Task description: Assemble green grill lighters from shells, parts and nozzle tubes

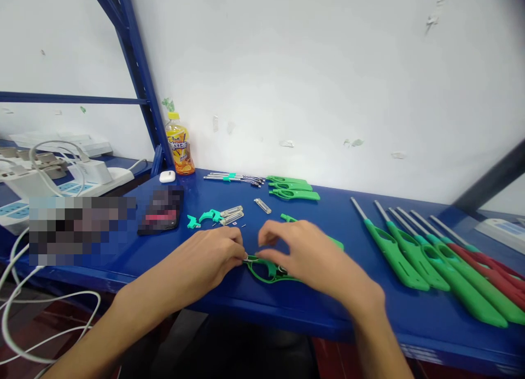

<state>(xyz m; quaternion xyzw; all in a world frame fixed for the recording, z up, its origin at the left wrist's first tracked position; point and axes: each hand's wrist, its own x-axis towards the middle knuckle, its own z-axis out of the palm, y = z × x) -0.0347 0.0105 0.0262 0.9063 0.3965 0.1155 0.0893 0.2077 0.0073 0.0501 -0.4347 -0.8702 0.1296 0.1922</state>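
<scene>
Near the table's front edge lies an open green lighter casing half point(268, 279), with a teal trigger piece point(271, 268) and small metal parts inside. My left hand point(221, 248) pinches the casing's narrow left end, its fingertips pressed together there. Over the right part of the casing hovers my right hand point(305, 253); thumb and fingers are curved with a gap between them, and nothing shows in that gap. This hand hides much of the casing and part of another green shell point(337, 242) behind it. Whether the right hand touches the casing, I cannot tell.
Further back lie teal trigger pieces point(210, 215), clear fuel tanks point(232, 215), metal rods with wires point(233, 177) and green shells point(293, 194). Several assembled green lighters point(396, 258) and red ones point(482, 264) lie right. A phone point(162, 210) and a drink bottle point(179, 146) stand left.
</scene>
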